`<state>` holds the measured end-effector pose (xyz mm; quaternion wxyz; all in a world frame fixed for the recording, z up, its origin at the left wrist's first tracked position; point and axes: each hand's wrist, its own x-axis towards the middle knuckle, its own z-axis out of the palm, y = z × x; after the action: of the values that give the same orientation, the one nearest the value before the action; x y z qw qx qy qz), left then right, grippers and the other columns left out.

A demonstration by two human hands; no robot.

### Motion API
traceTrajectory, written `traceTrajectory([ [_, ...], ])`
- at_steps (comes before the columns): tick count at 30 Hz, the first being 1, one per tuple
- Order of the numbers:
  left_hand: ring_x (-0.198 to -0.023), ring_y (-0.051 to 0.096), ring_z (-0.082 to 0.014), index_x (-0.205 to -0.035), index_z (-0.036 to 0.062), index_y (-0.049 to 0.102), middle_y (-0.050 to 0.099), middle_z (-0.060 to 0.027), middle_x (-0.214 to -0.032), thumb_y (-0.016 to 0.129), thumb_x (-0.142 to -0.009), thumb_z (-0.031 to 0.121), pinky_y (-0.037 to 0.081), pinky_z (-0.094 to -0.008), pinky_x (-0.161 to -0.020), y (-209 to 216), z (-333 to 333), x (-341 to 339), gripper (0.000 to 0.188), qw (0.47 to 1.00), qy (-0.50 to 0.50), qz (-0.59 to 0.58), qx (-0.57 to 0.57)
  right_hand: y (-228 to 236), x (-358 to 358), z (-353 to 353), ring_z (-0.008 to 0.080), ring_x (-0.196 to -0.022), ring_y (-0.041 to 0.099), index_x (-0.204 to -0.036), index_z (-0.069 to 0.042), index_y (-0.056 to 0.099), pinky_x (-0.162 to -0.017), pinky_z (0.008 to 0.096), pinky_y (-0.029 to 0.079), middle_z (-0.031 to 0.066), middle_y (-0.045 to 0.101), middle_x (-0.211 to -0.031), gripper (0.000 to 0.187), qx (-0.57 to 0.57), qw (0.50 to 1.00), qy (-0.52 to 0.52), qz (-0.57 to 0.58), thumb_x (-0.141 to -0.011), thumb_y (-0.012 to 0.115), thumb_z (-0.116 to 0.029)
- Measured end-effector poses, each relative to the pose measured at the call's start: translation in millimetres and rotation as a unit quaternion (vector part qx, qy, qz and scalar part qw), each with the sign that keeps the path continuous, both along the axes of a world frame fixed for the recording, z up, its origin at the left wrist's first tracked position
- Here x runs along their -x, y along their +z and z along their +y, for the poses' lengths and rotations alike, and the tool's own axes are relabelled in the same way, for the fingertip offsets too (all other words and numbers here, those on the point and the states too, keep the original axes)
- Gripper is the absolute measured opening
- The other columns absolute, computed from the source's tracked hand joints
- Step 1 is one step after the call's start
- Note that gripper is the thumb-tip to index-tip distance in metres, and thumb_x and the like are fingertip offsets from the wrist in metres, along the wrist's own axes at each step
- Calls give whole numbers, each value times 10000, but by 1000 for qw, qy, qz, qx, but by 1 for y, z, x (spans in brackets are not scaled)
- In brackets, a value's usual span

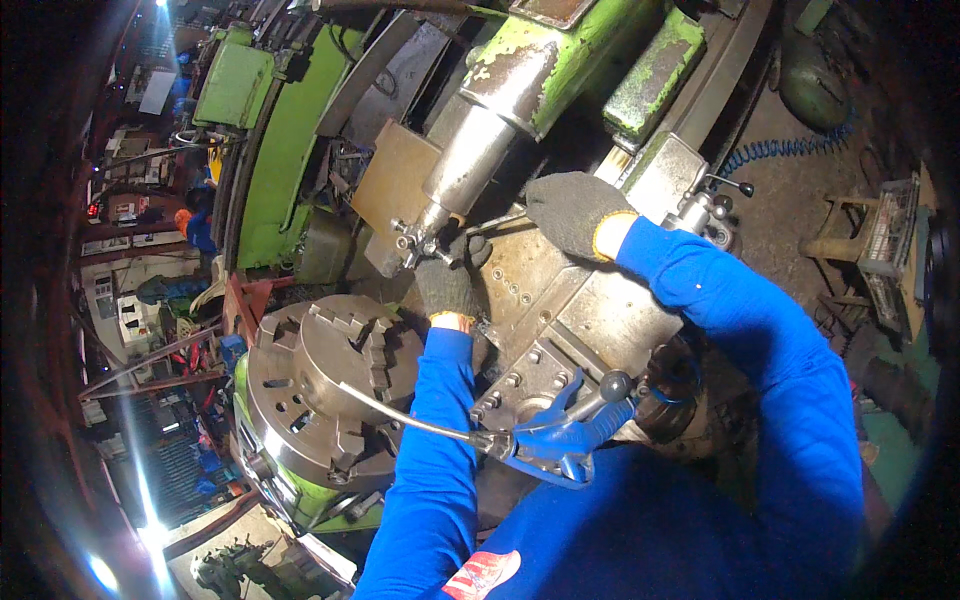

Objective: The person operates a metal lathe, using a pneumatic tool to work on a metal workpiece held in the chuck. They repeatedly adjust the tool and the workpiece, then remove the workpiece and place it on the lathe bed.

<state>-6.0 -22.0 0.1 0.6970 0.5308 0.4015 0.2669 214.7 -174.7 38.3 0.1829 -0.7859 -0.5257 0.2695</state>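
Metal fitting (pixel 425 245) sits at the lower end of the tailstock sleeve (pixel 472 160), the gloved left hand (pixel 450 288) against it, its grip unclear. The right hand (pixel 577 213) is closed on a thin rod (pixel 507 220); adjusting the fitting seems in hand, calling next for steady, aligned pressure.

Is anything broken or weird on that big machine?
Yes, the paint. The big green metal housing behind the shiny steel cylinder has patches where its paint has flaked off. The green metal box beside it is chipped too. Both look worn; I can't see actual breaks.
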Motion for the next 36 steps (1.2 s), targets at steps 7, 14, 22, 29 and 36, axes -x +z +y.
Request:
traceTrajectory([
  [7,-955,738,-310,-1352,-9,603,688,-191,-1151,674,-1038,4,691,-517,-863,3,-7,-7,322,999,34,-4,-5,-11,-19,-3,371,-1166,700,-1168,-51,779,-1048,481,557,166,732,-1254,325,-87,996,-7,11,-1035,542,-230],
  [14,-929,743,-305,-1334,5,630,712,-164,-1148,698,-1029,19,696,-519,-862,1,-5,-5,312,1000,4,-11,19,2,-11,-12,382,-1137,705,-1123,-50,775,-1019,494,564,169,746,-1175,303,-120,993,10,-2,-1010,602,-270],
  [22,-1209,671,-402,-1243,-78,593,653,-248,-1230,602,-1099,157,575,-654,-1120,10,-10,-8,275,922,161,-190,296,-36,-31,19,348,-1089,724,-1039,-55,790,-956,450,597,147,760,-1108,207,-159,966,124,-159,-886,723,-178],
  [29,-1251,688,-376,-1271,-98,612,673,-227,-1235,650,-1061,62,587,-533,-1125,-5,-5,11,267,999,-31,-15,-18,-15,-31,32,342,-872,783,-853,-69,824,-799,464,619,165,792,-911,180,-35,994,88,-61,-876,711,-206],
  [36,-1123,754,-276,-1197,-115,689,757,-204,-1178,726,-1009,0,620,-397,-1042,41,-24,-11,223,855,-165,334,-361,-17,-35,28,285,-675,734,-781,-55,731,-695,430,594,121,736,-802,229,-78,972,169,-140,-953,620,-159],
])
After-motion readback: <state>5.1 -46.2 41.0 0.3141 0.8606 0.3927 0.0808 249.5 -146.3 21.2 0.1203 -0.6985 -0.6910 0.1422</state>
